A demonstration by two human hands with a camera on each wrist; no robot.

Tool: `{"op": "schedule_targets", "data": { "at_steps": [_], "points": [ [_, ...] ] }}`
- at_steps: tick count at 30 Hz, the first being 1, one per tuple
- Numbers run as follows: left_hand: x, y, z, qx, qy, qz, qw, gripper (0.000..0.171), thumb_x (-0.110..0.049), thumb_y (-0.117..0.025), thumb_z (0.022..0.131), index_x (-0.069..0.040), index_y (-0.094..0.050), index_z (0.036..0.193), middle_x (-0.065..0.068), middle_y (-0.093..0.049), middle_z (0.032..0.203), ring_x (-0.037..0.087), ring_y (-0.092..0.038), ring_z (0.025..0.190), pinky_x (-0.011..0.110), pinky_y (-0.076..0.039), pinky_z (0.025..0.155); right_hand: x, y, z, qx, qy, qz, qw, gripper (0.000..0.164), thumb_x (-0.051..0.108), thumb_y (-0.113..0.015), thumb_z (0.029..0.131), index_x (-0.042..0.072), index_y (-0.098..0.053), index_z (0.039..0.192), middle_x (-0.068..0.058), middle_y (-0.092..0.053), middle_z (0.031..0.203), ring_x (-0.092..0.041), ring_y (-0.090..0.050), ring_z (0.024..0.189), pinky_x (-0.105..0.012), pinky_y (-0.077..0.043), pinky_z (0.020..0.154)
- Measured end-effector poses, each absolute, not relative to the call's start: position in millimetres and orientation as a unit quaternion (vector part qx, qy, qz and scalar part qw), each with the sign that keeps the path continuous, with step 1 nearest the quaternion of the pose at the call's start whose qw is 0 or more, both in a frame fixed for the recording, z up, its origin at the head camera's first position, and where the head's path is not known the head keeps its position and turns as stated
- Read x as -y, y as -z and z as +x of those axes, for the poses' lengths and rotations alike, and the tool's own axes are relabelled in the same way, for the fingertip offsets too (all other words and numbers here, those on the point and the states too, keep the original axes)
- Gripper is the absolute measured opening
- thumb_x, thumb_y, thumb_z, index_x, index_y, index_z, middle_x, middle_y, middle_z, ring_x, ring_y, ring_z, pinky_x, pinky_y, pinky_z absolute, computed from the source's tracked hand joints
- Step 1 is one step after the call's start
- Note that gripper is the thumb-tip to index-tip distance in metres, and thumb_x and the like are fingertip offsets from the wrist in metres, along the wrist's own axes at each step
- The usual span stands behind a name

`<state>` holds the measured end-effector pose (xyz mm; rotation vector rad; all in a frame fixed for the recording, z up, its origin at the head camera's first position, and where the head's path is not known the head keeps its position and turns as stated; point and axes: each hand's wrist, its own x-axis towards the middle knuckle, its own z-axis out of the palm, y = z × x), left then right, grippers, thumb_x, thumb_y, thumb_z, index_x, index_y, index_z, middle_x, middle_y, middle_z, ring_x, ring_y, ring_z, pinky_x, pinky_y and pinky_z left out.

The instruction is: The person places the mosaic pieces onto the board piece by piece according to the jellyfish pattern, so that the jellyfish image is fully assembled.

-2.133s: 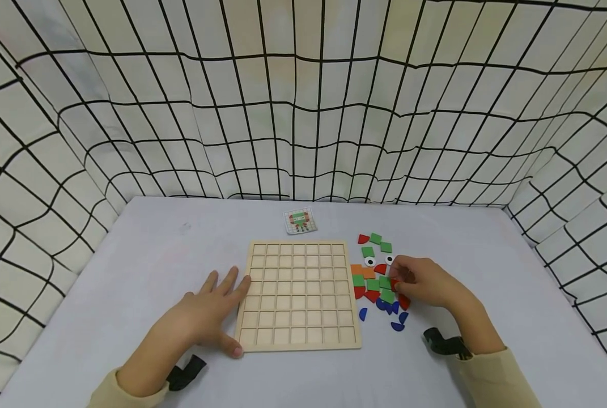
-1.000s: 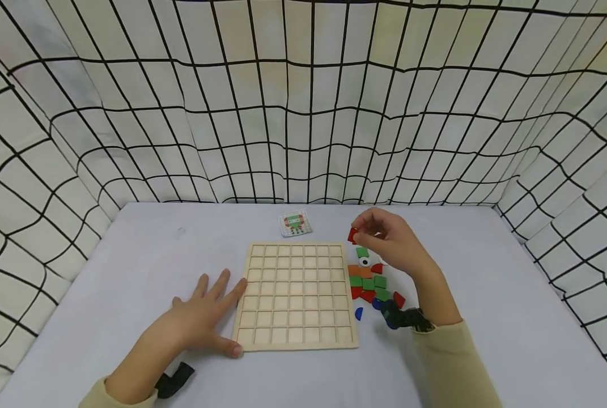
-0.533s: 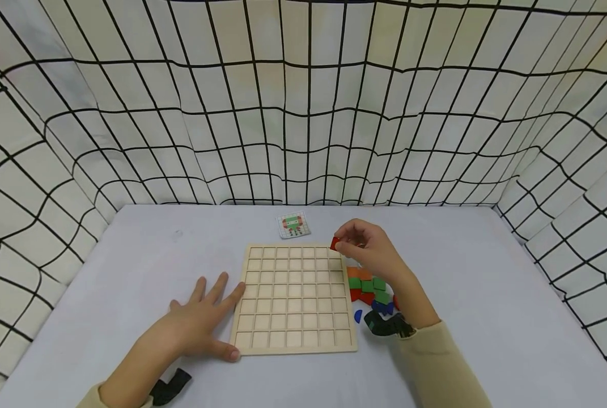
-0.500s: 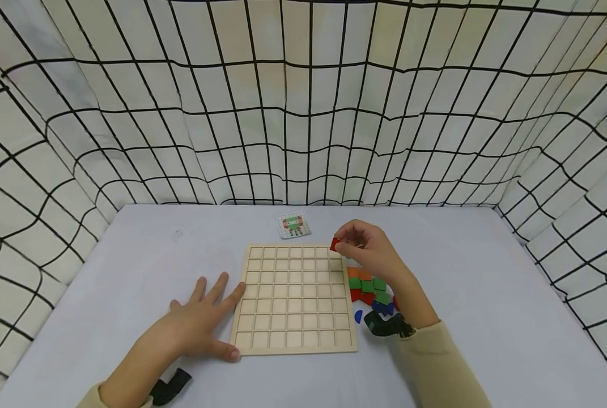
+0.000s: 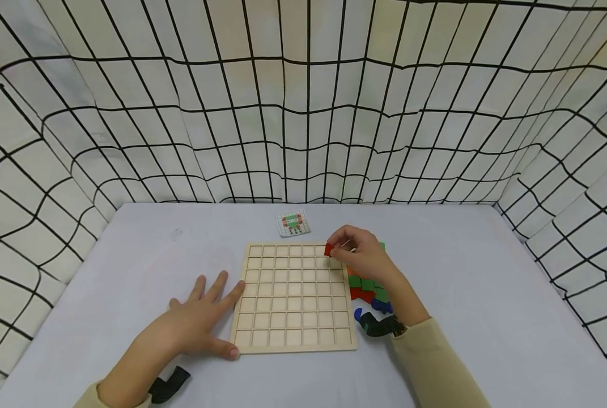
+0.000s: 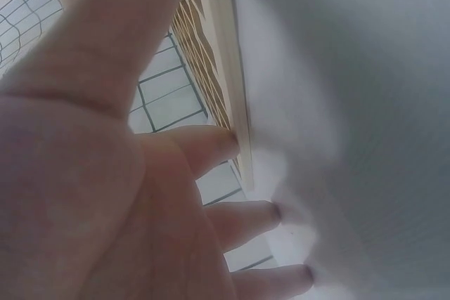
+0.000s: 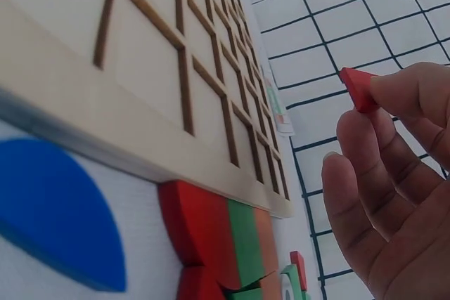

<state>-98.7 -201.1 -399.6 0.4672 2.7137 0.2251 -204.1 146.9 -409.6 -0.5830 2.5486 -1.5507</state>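
Note:
A wooden grid board (image 5: 294,349) with square compartments lies on the white table. My left hand (image 5: 198,320) rests beside its left edge, fingers spread, with the thumb by the lower left corner; in the left wrist view a fingertip meets the board's side (image 6: 228,54). Over the upper right compartments, my right hand (image 5: 364,255) pinches a small red wooden tile (image 5: 328,249) between thumb and fingers. The right wrist view shows that red tile (image 7: 358,88) tilted and held up off the board, its remaining outline covered by the thumb.
Loose green tiles (image 5: 367,284), red, orange and blue pieces (image 5: 382,306) lie along the board's right side, partly hidden under my right arm. A picture card (image 5: 293,224) lies behind the board. Black-lined white curtains (image 5: 293,130) surround the table's back and sides.
My right hand took a red tile from the loose pieces, lifted it past the far end, then carried it left over the board's upper right corner. The left hand stayed at the board's edge.

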Motion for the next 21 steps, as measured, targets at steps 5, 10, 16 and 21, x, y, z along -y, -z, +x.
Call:
{"op": "schedule_targets", "data": {
  "at_steps": [5, 10, 16, 21],
  "points": [
    [202, 399, -98, -0.965, -0.078, 0.166, 0.187, 0.127, -0.079, -0.074, 0.057, -0.021, -0.027, 0.159, 0.026, -0.014, 0.164, 0.066, -0.011, 0.141, 0.090, -0.023, 0.083, -143, 413, -203, -0.849, 0.490, -0.189, 0.053, 0.011, 0.013, -0.069, 0.092, 0.014, -0.068, 0.103, -0.002, -0.067, 0.096, -0.020, -0.062, 0.085, -0.035, -0.054, 0.072],
    [201, 397, -97, -0.965, -0.080, 0.167, 0.188, 0.126, -0.079, -0.074, 0.058, -0.021, -0.027, 0.159, 0.026, -0.014, 0.164, 0.065, -0.011, 0.141, 0.090, -0.023, 0.084, -141, 416, -202, -0.862, 0.469, -0.181, 0.056, 0.009, 0.015, -0.070, 0.092, 0.016, -0.068, 0.101, 0.000, -0.067, 0.093, -0.020, -0.063, 0.083, -0.034, -0.054, 0.069],
    [201, 397, -98, -0.965, -0.078, 0.167, 0.189, 0.126, -0.078, -0.075, 0.058, -0.021, -0.027, 0.159, 0.026, -0.014, 0.164, 0.066, -0.011, 0.141, 0.090, -0.023, 0.083, -139, 419, -201, -0.882, 0.437, -0.165, 0.064, 0.007, 0.015, -0.071, 0.092, 0.016, -0.069, 0.099, 0.001, -0.067, 0.092, -0.017, -0.063, 0.081, -0.032, -0.054, 0.067],
    [201, 397, -97, -0.964, -0.078, 0.168, 0.188, 0.126, -0.077, -0.075, 0.058, -0.021, -0.027, 0.159, 0.026, -0.014, 0.164, 0.066, -0.010, 0.141, 0.090, -0.023, 0.083, -138, 421, -200, -0.890, 0.420, -0.168, 0.064, 0.006, 0.014, -0.070, 0.092, 0.016, -0.069, 0.098, 0.002, -0.067, 0.091, -0.015, -0.063, 0.080, -0.032, -0.053, 0.069]
  ]
}}
